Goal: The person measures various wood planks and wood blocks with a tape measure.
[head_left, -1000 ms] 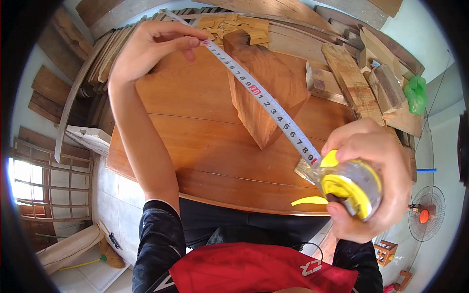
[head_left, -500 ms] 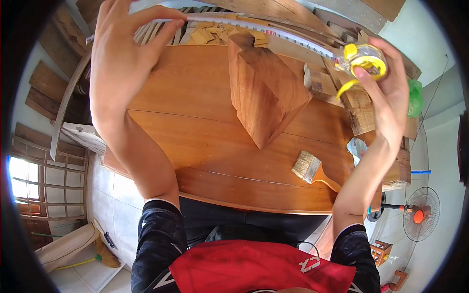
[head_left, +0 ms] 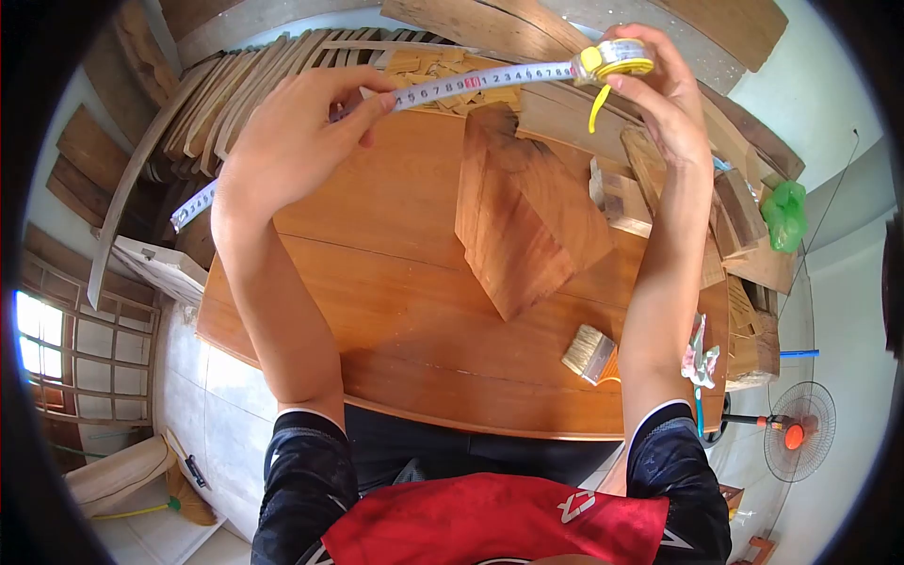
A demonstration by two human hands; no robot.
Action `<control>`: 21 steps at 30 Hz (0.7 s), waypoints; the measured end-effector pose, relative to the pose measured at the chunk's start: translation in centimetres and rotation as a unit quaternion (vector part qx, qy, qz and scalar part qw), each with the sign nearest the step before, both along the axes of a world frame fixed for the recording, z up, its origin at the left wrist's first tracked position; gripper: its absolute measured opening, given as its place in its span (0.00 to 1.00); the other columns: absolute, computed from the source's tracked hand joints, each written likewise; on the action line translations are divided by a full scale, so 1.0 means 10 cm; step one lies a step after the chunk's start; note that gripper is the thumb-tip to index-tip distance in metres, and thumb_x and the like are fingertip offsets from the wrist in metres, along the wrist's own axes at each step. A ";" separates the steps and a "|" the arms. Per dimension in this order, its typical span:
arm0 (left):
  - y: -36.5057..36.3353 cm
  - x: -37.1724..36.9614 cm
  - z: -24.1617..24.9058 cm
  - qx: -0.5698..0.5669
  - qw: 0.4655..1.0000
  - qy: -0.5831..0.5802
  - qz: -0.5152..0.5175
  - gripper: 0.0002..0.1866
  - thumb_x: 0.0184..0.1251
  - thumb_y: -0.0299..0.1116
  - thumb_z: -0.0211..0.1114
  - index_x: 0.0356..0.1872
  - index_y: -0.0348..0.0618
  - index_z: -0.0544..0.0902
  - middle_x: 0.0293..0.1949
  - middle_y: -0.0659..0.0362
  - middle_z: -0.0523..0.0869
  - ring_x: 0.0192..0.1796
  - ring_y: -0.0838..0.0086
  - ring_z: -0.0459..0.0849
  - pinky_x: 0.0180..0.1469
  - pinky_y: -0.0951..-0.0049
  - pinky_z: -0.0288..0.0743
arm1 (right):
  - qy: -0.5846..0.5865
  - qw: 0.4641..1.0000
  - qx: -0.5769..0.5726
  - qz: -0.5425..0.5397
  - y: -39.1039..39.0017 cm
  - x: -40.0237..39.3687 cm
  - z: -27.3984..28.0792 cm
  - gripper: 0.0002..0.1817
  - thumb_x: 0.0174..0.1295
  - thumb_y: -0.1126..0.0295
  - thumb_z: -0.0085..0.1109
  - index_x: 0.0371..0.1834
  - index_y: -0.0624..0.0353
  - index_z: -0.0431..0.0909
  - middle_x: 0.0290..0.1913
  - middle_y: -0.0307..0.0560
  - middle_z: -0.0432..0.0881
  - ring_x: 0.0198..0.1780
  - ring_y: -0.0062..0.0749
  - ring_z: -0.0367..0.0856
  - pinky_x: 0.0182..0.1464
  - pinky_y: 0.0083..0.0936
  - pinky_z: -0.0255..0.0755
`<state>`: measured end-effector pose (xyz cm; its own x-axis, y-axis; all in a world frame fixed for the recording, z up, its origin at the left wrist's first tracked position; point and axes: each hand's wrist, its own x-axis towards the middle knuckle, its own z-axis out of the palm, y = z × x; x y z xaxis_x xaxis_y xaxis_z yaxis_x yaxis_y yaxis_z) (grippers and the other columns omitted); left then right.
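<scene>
My left hand (head_left: 299, 132) pinches the white blade of a tape measure (head_left: 508, 77), which runs across above the table. The blade's free end sticks out to the left, beyond my wrist. In my right hand (head_left: 664, 99) is the tape's clear and yellow case, with a yellow strap hanging from it. Below the stretched blade, an angular block of reddish-brown wood (head_left: 532, 217) stands on the wooden table (head_left: 377, 273). A paintbrush (head_left: 591, 355) with pale bristles lies nearer me, its handle partly hidden by my right forearm.
Curved wooden slats (head_left: 226, 108) are stacked at the back left. Wood chips (head_left: 424, 71) lie behind the table. Wood offcuts (head_left: 739, 212) and a green plastic bag (head_left: 783, 215) sit at the right. A fan (head_left: 799, 431) stands at the lower right.
Both hands have moved closer together, the left one rightward and lower, the right one leftward and up. The tape blade now tilts upward to the right, and more of its free end shows at left.
</scene>
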<state>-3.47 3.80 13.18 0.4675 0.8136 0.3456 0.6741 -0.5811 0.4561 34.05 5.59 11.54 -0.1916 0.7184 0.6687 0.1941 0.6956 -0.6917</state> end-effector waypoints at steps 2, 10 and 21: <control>0.07 0.01 -0.01 -0.036 0.999 0.001 0.002 0.13 0.79 0.34 0.62 0.46 0.33 0.87 0.21 0.62 0.76 0.27 0.82 0.74 0.31 0.76 0.64 | -0.010 1.000 -0.002 0.006 0.04 0.02 -0.06 0.26 0.60 0.83 0.70 0.64 0.56 0.79 0.58 0.41 0.83 0.59 0.26 0.81 0.62 0.27 0.75; -0.15 0.15 0.08 -0.038 0.999 -0.005 0.025 0.13 0.79 0.34 0.61 0.43 0.32 0.88 0.19 0.64 0.75 0.25 0.83 0.71 0.30 0.76 0.61 | -0.012 1.000 0.007 -0.012 0.11 0.14 -0.18 0.27 0.67 0.81 0.64 0.70 0.59 0.74 0.66 0.55 0.80 0.64 0.36 0.80 0.67 0.36 0.74; -0.18 0.16 0.06 -0.061 0.998 -0.005 0.021 0.13 0.80 0.35 0.60 0.45 0.34 0.88 0.20 0.65 0.77 0.25 0.85 0.73 0.27 0.78 0.62 | -0.064 0.996 0.066 0.002 0.03 0.23 -0.04 0.27 0.63 0.79 0.72 0.66 0.59 0.75 0.58 0.45 0.82 0.58 0.29 0.80 0.61 0.29 0.75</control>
